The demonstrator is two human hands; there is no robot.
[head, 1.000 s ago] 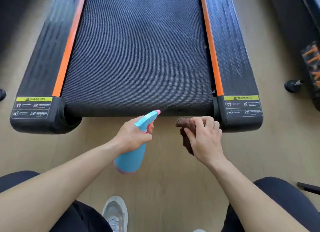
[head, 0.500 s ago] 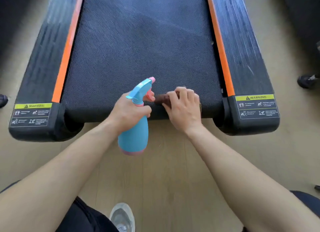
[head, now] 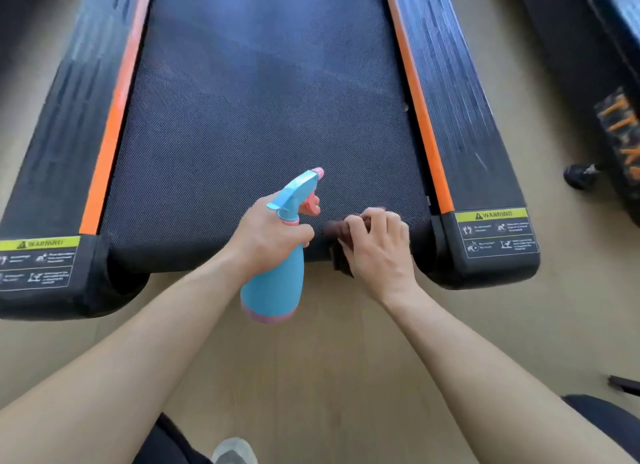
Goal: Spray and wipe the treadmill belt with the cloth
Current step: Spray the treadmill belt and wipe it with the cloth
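Pale wood-look floor [head: 329,377] fills the bottom half of the frame, and the big black treadmill takes up pretty much everything above it. Its dark woven-texture belt [head: 263,117] runs up the middle, with ribbed black side rails edged in orange strips [head: 104,152] on either side, and yellow warning stickers [head: 491,216] on the end caps at lower left and right. Some other dark gym gear sits at the far right edge; can't really tell what it is.

My left hand [head: 266,238] is wrapped around the neck of the light blue plastic spray bottle with the pink base and trigger [head: 273,283], near the centre of the frame, nozzle aimed up the belt. One finger looks like it's on the trigger, though it's a bit blurry. My right hand [head: 377,249] is just right of it, fingers curled tight over the small dark brown cloth [head: 337,233], which is pressed on the belt's near edge where it rolls over the end.

Tips for this bit, as I see it: keep the cloth flat instead of bunched so more of it touches, wipe in straight overlapping passes across the belt, and mist lightly ahead of the cloth so nothing pools. I'd keep fingers away from the gap beside the roller too.
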